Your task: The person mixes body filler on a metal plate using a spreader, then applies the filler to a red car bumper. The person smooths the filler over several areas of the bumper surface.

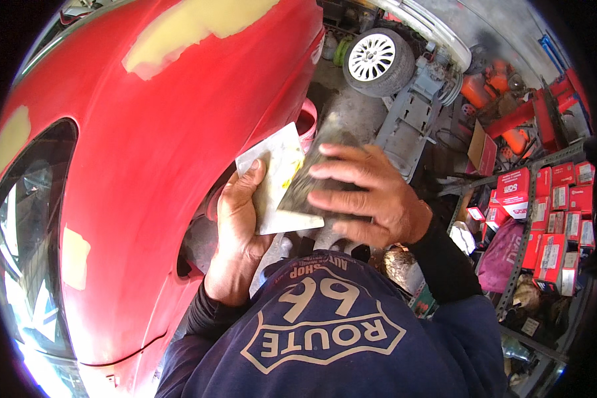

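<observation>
My left hand (235, 215) grips a pale, flat mixing board (270, 207), thumb on top and fingers underneath. A smear of bright yellow paste, apparently body filler (289, 174), lies along its right part. Just to the right, my right hand (381, 199) holds a thin, dark flat spreader (301, 194), its fingers laid over the upper side. Motion blurs the spreader, which overlaps the board's right side; whether the two touch I cannot tell. Beside my left hand stands a red car body (159, 146) with several dull yellow filler patches (192, 30).
A wheel with a white rim (371, 56) rests on the floor ahead, beside a grey metal frame (414, 116). Shelving at the right holds many red boxes (550, 255). Behind the board sits a pink container (307, 123). Red metal equipment (544, 123) stands far right.
</observation>
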